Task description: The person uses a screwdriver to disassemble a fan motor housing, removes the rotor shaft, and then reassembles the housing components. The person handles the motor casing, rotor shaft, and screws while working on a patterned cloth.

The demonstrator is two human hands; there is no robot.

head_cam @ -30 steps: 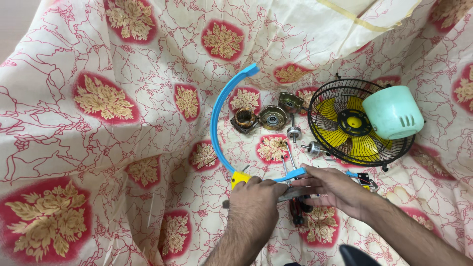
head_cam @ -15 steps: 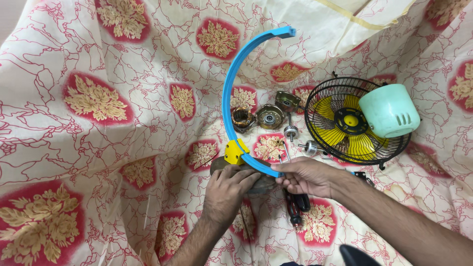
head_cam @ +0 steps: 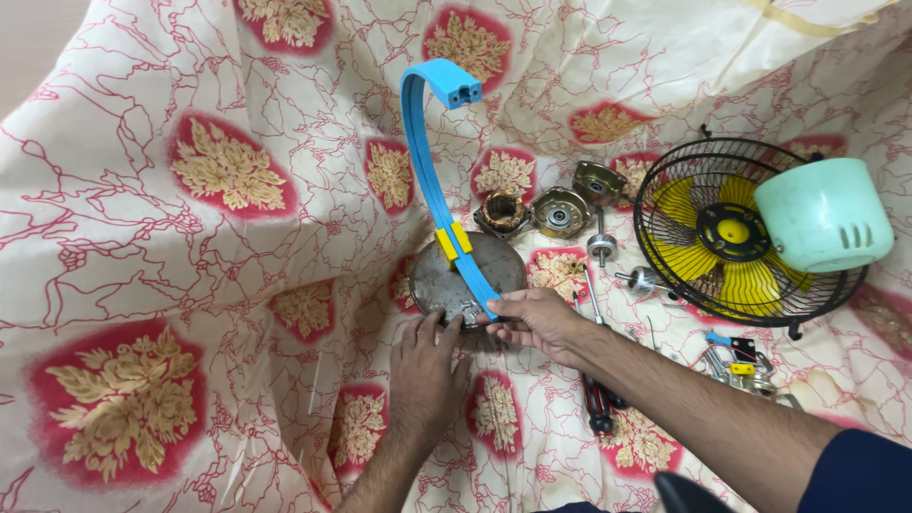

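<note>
While tilted upright, blue curved stand (head_cam: 425, 180) bears yellow clip (head_cam: 453, 241).

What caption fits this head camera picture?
Two hands tilt a round metal base with its blue curved arm beside a fan cage.

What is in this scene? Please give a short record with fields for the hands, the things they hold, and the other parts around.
left hand: fingers rest on the lower edge of the round metal base plate
right hand: grips the lower end of the blue curved arm
blue curved arm: rises from the plate, with a yellow clip on it
surface: floral cloth
right side: fan guard with yellow blades, pale green motor cover
near plate: small metal motor parts, screwdriver
</note>
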